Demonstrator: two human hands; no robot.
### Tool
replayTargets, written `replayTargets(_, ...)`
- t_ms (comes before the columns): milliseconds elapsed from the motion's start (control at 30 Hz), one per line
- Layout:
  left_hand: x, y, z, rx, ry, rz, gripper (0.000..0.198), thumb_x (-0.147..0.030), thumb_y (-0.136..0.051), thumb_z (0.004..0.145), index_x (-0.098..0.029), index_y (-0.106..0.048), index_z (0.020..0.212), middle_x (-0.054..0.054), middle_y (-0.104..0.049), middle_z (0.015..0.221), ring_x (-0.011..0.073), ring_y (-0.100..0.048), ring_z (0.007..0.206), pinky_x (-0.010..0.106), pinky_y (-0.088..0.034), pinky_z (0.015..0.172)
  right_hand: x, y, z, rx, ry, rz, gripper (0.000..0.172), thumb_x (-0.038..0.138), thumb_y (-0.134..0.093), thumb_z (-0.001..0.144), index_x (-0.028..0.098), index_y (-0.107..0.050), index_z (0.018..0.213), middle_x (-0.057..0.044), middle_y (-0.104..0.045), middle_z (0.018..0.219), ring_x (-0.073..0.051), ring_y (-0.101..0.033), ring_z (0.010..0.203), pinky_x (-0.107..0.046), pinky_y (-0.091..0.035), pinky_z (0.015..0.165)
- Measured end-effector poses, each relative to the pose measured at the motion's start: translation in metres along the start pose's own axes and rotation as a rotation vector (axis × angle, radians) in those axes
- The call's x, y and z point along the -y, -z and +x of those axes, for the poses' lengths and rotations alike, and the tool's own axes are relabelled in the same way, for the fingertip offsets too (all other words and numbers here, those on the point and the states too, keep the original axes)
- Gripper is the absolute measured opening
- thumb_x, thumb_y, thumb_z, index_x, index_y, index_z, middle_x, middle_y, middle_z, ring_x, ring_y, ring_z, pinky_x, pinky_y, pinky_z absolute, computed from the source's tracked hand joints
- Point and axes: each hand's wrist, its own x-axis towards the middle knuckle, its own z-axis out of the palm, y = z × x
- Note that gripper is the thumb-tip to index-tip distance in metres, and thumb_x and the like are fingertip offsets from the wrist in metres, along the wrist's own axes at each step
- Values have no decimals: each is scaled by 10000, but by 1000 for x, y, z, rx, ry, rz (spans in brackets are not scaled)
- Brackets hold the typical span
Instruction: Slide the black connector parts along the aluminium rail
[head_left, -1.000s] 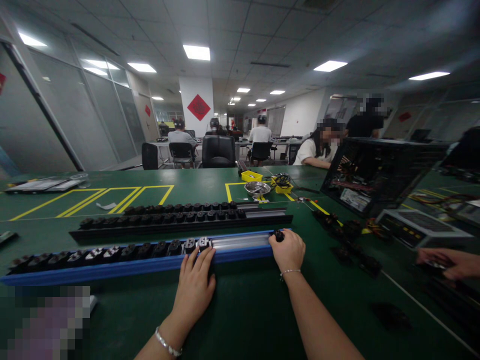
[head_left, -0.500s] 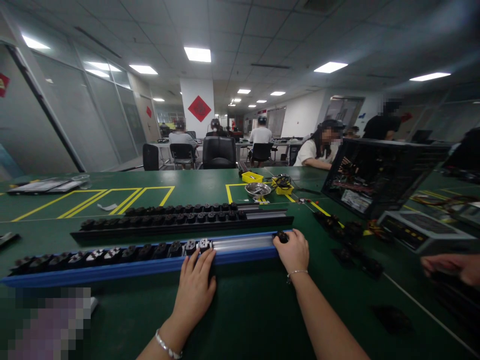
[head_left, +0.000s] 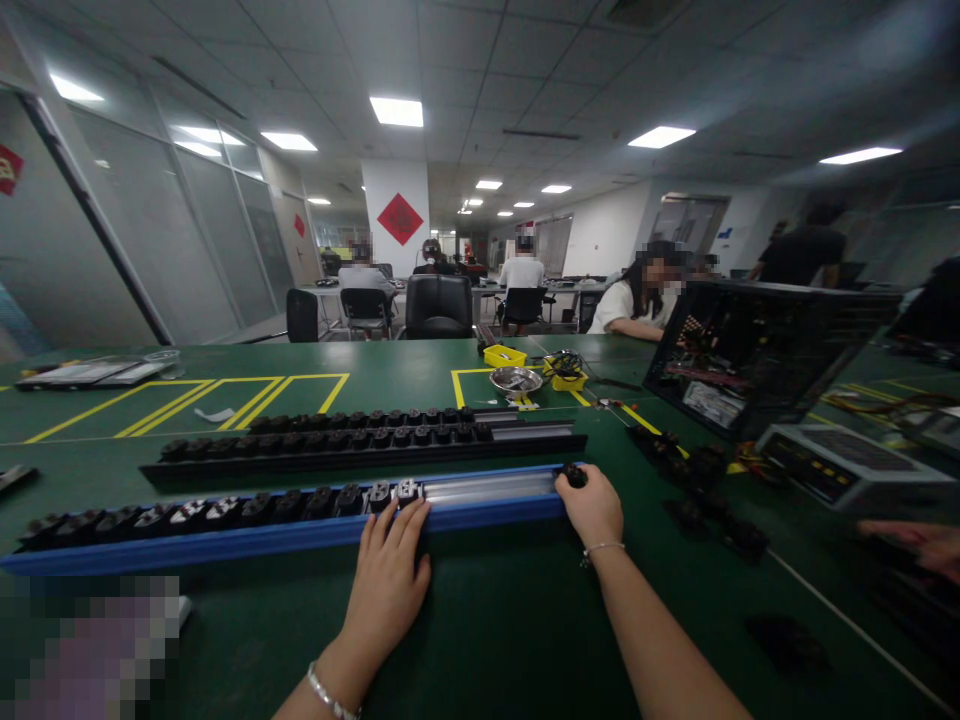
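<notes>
A long blue channel rail (head_left: pixel 480 510) lies across the table in front of me, its left part filled with black and silver socket modules (head_left: pixel 322 500). My left hand (head_left: pixel 394 565) lies with outstretched fingers on the rail's near edge, fingertips at the last silver module (head_left: pixel 407 491). At the rail's right end, my right hand (head_left: pixel 596 505) grips a black socket module (head_left: pixel 574 475) between thumb and fingers. Between the hands the bare metallic inside of the rail shows. I cannot tell whether the gripped module sits in the rail's end.
Behind the blue rail lie black rails (head_left: pixel 360 455) with more modules. Loose black modules (head_left: pixel 705 500) are scattered to the right, before an open computer case (head_left: pixel 757 350) and a power supply (head_left: pixel 847 465). Another person's hand (head_left: pixel 919 540) is at the right edge. A metal bowl (head_left: pixel 515 380) stands farther back.
My right hand has moved slightly right with the black socket module. My left hand stays at the silver module. The other person's hand at the right edge has shifted and is blurred.
</notes>
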Motion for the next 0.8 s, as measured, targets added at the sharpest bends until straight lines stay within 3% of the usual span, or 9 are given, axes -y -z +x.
replayTargets(800,1,-1,1,-13,-2,4,542,-160,-426,762,-245,-380,1295,18,-464,1319,242,-311,1259,487,-251,1041,-6,8,4,22,-120,35,340,413,-490,696,199,-599,937,-53,-636,812,-189,-580,710,-265,-395,581)
